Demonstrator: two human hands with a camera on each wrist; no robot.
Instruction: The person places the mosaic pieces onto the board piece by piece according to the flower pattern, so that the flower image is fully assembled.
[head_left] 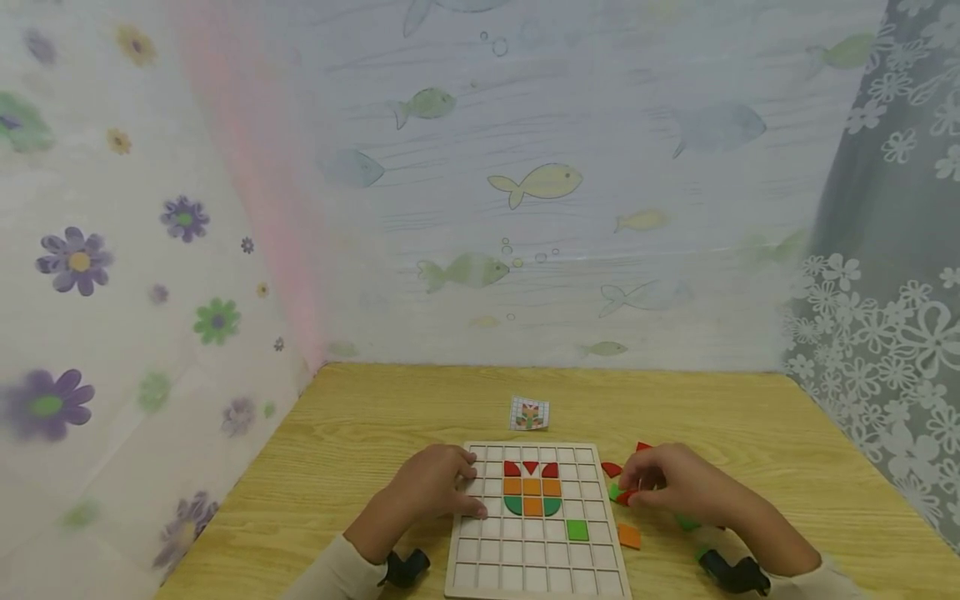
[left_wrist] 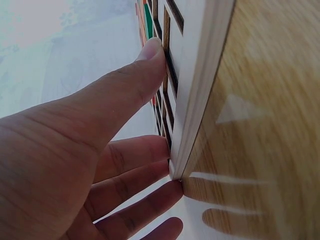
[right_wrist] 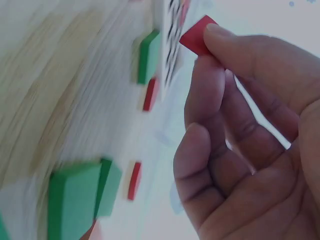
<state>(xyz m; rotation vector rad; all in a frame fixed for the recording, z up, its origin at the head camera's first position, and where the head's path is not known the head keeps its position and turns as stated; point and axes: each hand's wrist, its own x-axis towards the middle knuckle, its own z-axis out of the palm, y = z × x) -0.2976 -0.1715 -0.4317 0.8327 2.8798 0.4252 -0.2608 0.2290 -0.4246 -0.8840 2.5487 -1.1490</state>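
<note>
A pale wooden grid board (head_left: 487,575) lies on the table. My left hand (head_left: 429,485) rests at its left edge, fingers loosely extended and the thumb touching the grid in the left wrist view. Between thumb and fingertip my right hand (head_left: 678,483) pinches a small red tile (right_wrist: 196,36), just off the board's right side. On the grid, red pieces (head_left: 530,467) top a block of orange squares (head_left: 532,487), with green rounded pieces (head_left: 513,505) at its lower corners. A light green square (head_left: 577,530) sits apart, lower right on the board.
Behind the board lies a small picture card (head_left: 529,414) showing a coloured grid pattern. Loose tiles lie right of the board, among them an orange square (head_left: 629,536) and a red curved piece (head_left: 612,470); my right hand partly covers others. A fish-patterned curtain (head_left: 555,275) hangs behind the table.
</note>
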